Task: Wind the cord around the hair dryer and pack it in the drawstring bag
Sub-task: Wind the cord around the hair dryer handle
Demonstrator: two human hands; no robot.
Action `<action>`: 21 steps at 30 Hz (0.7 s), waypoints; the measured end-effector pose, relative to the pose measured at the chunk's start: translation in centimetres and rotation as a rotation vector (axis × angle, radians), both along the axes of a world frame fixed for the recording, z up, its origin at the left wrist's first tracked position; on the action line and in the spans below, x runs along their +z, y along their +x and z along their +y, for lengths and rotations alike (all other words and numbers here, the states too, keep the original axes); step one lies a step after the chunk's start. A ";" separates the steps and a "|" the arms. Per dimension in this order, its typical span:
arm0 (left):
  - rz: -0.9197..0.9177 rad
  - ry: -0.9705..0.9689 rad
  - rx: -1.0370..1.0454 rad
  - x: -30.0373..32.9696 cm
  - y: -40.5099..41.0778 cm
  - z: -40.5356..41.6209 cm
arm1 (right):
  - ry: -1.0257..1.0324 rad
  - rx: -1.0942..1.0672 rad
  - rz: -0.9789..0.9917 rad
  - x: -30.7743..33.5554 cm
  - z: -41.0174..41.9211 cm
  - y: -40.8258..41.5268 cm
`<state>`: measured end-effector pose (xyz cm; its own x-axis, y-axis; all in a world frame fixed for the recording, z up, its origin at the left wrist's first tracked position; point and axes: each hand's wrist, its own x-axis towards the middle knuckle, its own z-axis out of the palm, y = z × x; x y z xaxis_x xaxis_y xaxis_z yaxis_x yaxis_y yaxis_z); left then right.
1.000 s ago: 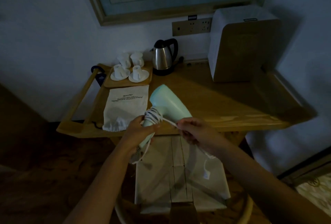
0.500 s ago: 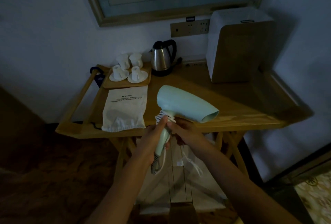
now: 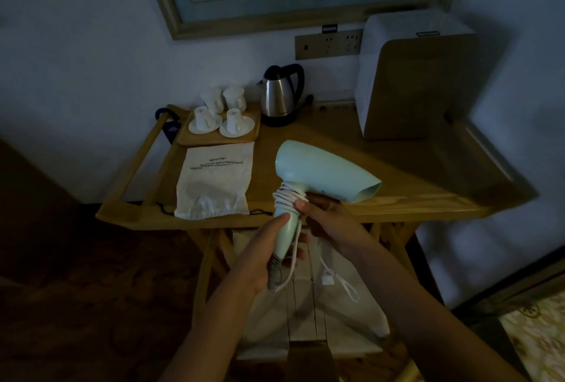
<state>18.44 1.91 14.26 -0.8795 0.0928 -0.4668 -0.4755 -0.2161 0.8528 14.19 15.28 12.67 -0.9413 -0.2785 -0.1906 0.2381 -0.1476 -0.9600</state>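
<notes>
Hair dryer (image 3: 324, 175), mint green, is up off the worktop (image 3: 351, 149), nozzle pointing right, handle angled down toward you. Your left hand (image 3: 260, 256) is clenched around the lower handle, thumb lying along it. White cord (image 3: 289, 198) is coiled several turns around the top of the handle just under the body; your right hand (image 3: 327, 218) has its fingers (image 3: 301, 205) pinched on those coils. Loose cord runs down from the coils beside the handle to the grey strain relief at the handle's end, and another length with a small white tag hangs below your right wrist.

Drawstring bag (image 3: 215, 181), off-white, lies flat on the worktop left of the dryer, gathered mouth toward you, black drawstring trailing at both sides. Its print is upside down to you and blurred; can't read it.

Behind it, a wooden tray (image 3: 218, 137) with white cups on saucers, then a steel kettle (image 3: 279, 95) with black handle on its base. Brass socket panel (image 3: 328, 44) on the wall; a small dark label above it, not legible. White and wood box (image 3: 412, 75) sits at the right.
</notes>
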 end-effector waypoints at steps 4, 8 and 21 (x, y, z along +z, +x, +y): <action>0.003 -0.178 0.180 -1.2 0.1 1.3 | 0.014 0.012 0.012 -0.8 -0.4 0.5; 0.023 -0.225 0.211 -1.8 0.1 1.2 | 0.038 0.056 0.089 -1.2 -0.7 0.8; -0.039 -0.200 0.189 -1.7 -2.3 -1.5 | 0.203 0.127 0.314 -1.9 0.2 3.3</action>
<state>16.15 0.40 12.53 -0.8534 -0.1687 -0.4932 -0.4760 -0.1333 0.8693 17.45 15.51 10.79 -0.9232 -0.3824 0.0384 -0.0680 0.0641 -0.9956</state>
